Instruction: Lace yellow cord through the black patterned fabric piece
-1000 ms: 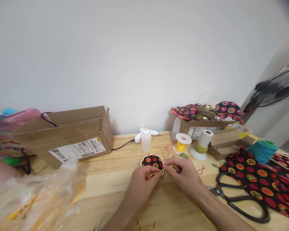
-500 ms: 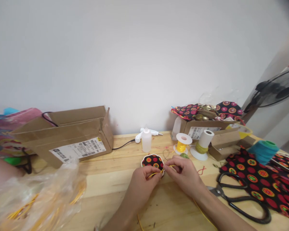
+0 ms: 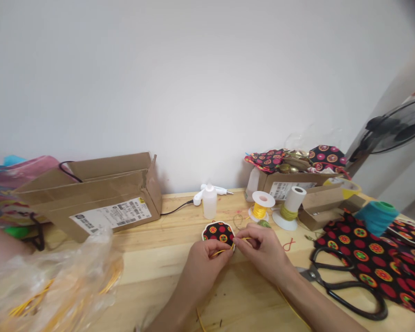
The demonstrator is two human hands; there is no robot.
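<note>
My left hand (image 3: 209, 259) is closed, thumb and fingers pinching a yellow cord (image 3: 218, 252) close to the lower edge of a small patterned fabric piece. My right hand (image 3: 259, 249) also pinches the yellow cord, at the piece's right edge. The fabric piece (image 3: 217, 232) is black with red and green flower dots and a pale scalloped border; it lies on the table just beyond my fingers, its lower part hidden by them. Loose lengths of the cord trail below both wrists. Where the cord meets the fabric is too small to tell.
Black-handled scissors (image 3: 349, 288) lie right of my right forearm, beside patterned cloth (image 3: 376, 258) and a teal thread cone (image 3: 376, 216). Beyond my hands stand a bottle (image 3: 210, 203), a yellow cord spool (image 3: 263, 200) and a green cord spool (image 3: 292, 210). Leftward are a cardboard box (image 3: 100, 198) and plastic bags (image 3: 65, 286).
Almost nothing differs. The view has shifted very slightly, and both hands keep their pinch on the yellow cord at the fabric's edge.
</note>
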